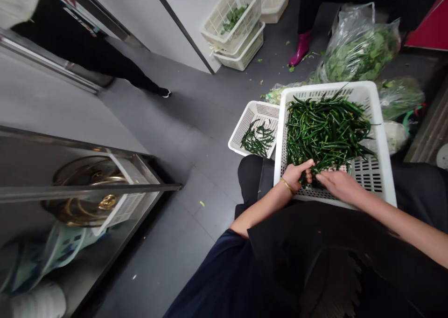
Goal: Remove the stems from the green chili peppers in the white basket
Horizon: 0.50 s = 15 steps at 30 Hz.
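Sorting green chillies in the lap basket

Left hand point(296, 174) pinches chillies point(325, 127) at the big basket point(380, 122) near edge; right hand point(338, 183) lies loose beside. Best take one stem at a time.

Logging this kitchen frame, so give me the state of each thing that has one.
large basket: heaped with green chillies
small basket: nearly empty, few chillies
stacked baskets: top one holds some greens
plastic bag: full of leafy greens
left hand: grip closed on chillies
right hand: flat on chillies
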Motion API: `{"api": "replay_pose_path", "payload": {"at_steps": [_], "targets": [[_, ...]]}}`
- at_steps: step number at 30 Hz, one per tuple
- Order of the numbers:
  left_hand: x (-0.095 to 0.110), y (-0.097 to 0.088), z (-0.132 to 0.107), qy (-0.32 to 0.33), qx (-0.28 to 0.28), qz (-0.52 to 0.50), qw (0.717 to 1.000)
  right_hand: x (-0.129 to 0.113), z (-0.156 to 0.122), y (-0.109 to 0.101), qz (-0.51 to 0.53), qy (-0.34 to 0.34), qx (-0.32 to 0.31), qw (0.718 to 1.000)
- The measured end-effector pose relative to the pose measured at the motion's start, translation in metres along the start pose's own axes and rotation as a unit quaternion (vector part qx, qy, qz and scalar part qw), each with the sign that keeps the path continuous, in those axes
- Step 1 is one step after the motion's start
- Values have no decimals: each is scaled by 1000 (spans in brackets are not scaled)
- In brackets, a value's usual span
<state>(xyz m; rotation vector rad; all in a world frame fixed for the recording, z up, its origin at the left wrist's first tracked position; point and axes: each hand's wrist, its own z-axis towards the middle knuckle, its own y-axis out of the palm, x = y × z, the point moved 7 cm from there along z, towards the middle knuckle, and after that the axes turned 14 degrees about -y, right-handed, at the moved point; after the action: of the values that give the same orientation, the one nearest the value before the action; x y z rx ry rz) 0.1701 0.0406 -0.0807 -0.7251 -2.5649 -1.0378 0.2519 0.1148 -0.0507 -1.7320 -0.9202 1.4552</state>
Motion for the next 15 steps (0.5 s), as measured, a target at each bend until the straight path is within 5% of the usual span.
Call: {"api": "replay_pose_path", "payload": {"at_steps": [4,7,11,15], "targets": [[5,11,-14,33,10,214,976,-29,-11,17,-83,-122,-84,985],[2,20,-26,20,-42,332,942,-37,-12,20,-38,-202,-121,971],[7,4,-21,20,-14,138,990,-28,-1,-3,31,-173,-93,980],[13,-9,-15,83,39,-11,996,-23,10,-22,168,-100,-8,981]]}}
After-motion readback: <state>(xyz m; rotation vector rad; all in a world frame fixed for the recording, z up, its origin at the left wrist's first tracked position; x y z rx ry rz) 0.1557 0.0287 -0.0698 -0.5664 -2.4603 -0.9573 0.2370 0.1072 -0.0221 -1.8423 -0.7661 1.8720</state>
